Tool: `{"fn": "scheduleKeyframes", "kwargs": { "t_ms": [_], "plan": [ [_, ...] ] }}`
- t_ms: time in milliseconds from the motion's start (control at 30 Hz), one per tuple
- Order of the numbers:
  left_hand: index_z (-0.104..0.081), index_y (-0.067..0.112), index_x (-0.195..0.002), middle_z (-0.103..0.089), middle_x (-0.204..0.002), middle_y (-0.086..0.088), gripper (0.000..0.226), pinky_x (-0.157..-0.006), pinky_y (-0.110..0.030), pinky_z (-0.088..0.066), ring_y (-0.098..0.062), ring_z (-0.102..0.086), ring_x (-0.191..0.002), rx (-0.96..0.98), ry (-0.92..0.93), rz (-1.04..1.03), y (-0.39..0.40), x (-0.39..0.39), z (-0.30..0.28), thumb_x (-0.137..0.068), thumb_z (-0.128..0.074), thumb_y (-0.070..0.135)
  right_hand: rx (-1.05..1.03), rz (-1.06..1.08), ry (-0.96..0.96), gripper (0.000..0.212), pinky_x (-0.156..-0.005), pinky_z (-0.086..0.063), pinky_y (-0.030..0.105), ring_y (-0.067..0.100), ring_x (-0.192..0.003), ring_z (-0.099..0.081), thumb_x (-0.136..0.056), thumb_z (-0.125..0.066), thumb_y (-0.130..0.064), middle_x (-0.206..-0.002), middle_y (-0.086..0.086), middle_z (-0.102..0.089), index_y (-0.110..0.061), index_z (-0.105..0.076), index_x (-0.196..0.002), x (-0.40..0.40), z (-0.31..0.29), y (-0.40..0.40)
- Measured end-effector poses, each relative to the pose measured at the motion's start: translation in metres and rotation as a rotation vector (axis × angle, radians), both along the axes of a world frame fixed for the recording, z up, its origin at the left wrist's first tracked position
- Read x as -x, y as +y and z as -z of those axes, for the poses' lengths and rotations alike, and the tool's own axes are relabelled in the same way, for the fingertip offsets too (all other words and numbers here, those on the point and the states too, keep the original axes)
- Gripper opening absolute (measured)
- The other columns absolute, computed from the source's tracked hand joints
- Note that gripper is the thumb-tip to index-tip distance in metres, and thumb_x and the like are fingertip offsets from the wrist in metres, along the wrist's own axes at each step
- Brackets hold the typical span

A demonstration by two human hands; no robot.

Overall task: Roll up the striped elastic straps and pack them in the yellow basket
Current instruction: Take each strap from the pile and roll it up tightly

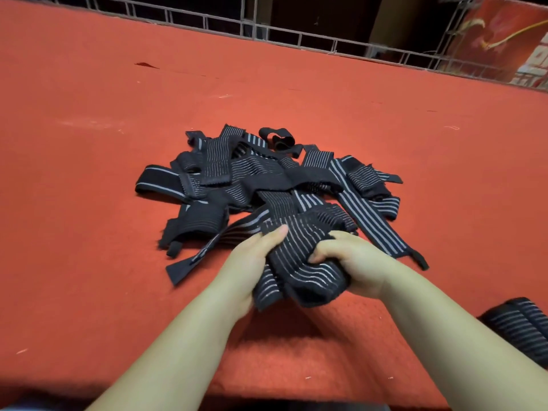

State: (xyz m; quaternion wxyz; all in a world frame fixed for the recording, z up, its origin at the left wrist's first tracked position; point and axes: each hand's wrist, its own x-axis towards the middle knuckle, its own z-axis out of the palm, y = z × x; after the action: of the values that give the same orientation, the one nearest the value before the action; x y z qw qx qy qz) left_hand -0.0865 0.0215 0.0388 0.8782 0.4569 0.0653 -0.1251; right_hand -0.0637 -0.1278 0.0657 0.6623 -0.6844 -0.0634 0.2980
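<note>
A heap of black elastic straps with grey stripes (pixel 261 176) lies in the middle of the red cloth-covered table (pixel 89 143). At its near edge both hands hold one partly rolled striped strap (pixel 299 262). My left hand (pixel 252 262) cups its left side with the thumb laid on top. My right hand (pixel 350 262) grips its right side with curled fingers. The strap's loose end runs back into the heap. A rolled striped strap (pixel 522 327) lies at the right edge. No yellow basket is in view.
A metal wire fence (pixel 296 37) runs along the table's far edge, with a red banner (pixel 504 40) behind it at the top right. Bare red cloth lies to the left of the heap and beyond it. The table's near edge is just below my forearms.
</note>
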Motion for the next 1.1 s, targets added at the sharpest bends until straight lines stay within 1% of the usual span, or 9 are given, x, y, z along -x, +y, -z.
{"fn": "scheduleKeyframes", "kwargs": {
  "t_ms": [100, 200, 267, 367, 467, 567, 767, 967, 1100],
  "plan": [
    [-0.067, 0.007, -0.104, -0.072, -0.103, -0.01, 0.02, -0.085, -0.032, -0.055, -0.022, -0.068, -0.095, -0.178, -0.121, -0.034, 0.004, 0.006, 0.01, -0.088, -0.056, 0.012, -0.034, -0.02, 0.097, 0.028, -0.082, -0.05, 0.032, 0.023, -0.081, -0.065, -0.059, -0.058, -0.019, -0.086, 0.008, -0.072, -0.012, -0.075, -0.08, 0.005, 0.003, -0.004],
    [-0.068, 0.014, -0.093, -0.074, -0.089, 0.006, 0.011, -0.075, -0.018, -0.051, -0.005, -0.068, -0.085, -0.409, -0.298, -0.003, 0.011, 0.015, 0.014, -0.087, -0.06, 0.01, 0.007, -0.074, 0.237, 0.053, -0.095, -0.043, 0.039, 0.022, -0.102, -0.062, -0.069, -0.059, -0.053, -0.109, 0.005, -0.07, -0.018, -0.072, -0.106, 0.008, 0.004, -0.008],
    [-0.067, 0.016, -0.091, -0.073, -0.082, 0.009, 0.011, -0.07, -0.015, -0.05, -0.001, -0.066, -0.078, -0.456, -0.35, 0.125, 0.011, 0.023, 0.015, -0.086, -0.062, 0.007, -0.004, -0.03, 0.294, 0.051, -0.092, -0.047, 0.036, 0.021, -0.102, -0.064, -0.079, -0.052, -0.051, -0.111, 0.005, -0.07, -0.016, -0.068, -0.112, 0.011, 0.006, -0.006],
    [-0.067, 0.019, -0.088, -0.071, -0.082, 0.006, 0.005, -0.074, -0.022, -0.052, -0.006, -0.065, -0.078, -0.56, -0.382, 0.267, 0.011, 0.032, 0.024, -0.085, -0.067, 0.014, -0.116, 0.255, 0.263, 0.011, -0.075, -0.054, 0.03, 0.015, -0.069, -0.066, -0.085, -0.06, -0.017, -0.08, 0.006, -0.07, -0.01, -0.068, -0.089, 0.014, 0.015, 0.002],
    [-0.066, 0.018, -0.083, -0.069, -0.076, 0.009, 0.009, -0.072, -0.023, -0.05, -0.005, -0.062, -0.074, -0.588, -0.334, 0.27, 0.013, 0.036, 0.029, -0.088, -0.062, 0.012, -0.164, 0.558, 0.185, 0.014, -0.045, -0.046, 0.016, 0.005, -0.042, -0.051, -0.092, -0.056, -0.008, -0.057, -0.001, -0.064, -0.012, -0.062, -0.079, 0.003, 0.025, -0.001],
    [-0.067, 0.014, -0.088, -0.072, -0.081, 0.003, 0.008, -0.072, -0.022, -0.052, -0.008, -0.065, -0.076, -0.538, -0.258, 0.186, 0.019, 0.038, 0.031, -0.089, -0.059, 0.012, -0.204, 0.755, 0.108, 0.017, -0.041, -0.042, 0.012, 0.001, -0.037, -0.049, -0.093, -0.055, -0.012, -0.052, -0.004, -0.064, -0.015, -0.059, -0.077, -0.013, 0.018, -0.015],
    [-0.067, 0.014, -0.095, -0.074, -0.087, 0.002, 0.012, -0.077, -0.026, -0.052, -0.009, -0.068, -0.08, -0.41, -0.166, -0.049, 0.024, 0.036, 0.028, -0.089, -0.057, 0.014, -0.216, 0.805, -0.066, 0.019, -0.047, -0.045, 0.017, 0.003, -0.047, -0.053, -0.095, -0.054, -0.026, -0.062, -0.005, -0.067, -0.016, -0.062, -0.08, -0.043, -0.008, -0.037],
    [-0.068, 0.014, -0.094, -0.074, -0.092, -0.001, 0.012, -0.082, -0.031, -0.051, -0.014, -0.069, -0.085, -0.332, -0.145, -0.145, 0.023, 0.036, 0.027, -0.089, -0.057, 0.015, -0.016, 0.607, 0.535, 0.04, -0.043, -0.052, 0.023, 0.015, -0.053, -0.065, -0.094, -0.047, -0.044, -0.059, 0.005, -0.068, -0.007, -0.058, -0.084, -0.015, 0.053, -0.022],
    [-0.068, 0.013, -0.101, -0.073, -0.099, -0.004, 0.016, -0.091, -0.038, -0.051, -0.02, -0.069, -0.095, -0.313, -0.092, -0.18, 0.023, 0.034, 0.03, -0.09, -0.056, 0.015, -0.005, 0.378, 0.313, 0.043, -0.06, -0.046, 0.027, 0.015, -0.07, -0.059, -0.087, -0.051, -0.054, -0.068, 0.0, -0.066, -0.013, -0.065, -0.087, -0.005, 0.035, 0.002]
  ]
}}
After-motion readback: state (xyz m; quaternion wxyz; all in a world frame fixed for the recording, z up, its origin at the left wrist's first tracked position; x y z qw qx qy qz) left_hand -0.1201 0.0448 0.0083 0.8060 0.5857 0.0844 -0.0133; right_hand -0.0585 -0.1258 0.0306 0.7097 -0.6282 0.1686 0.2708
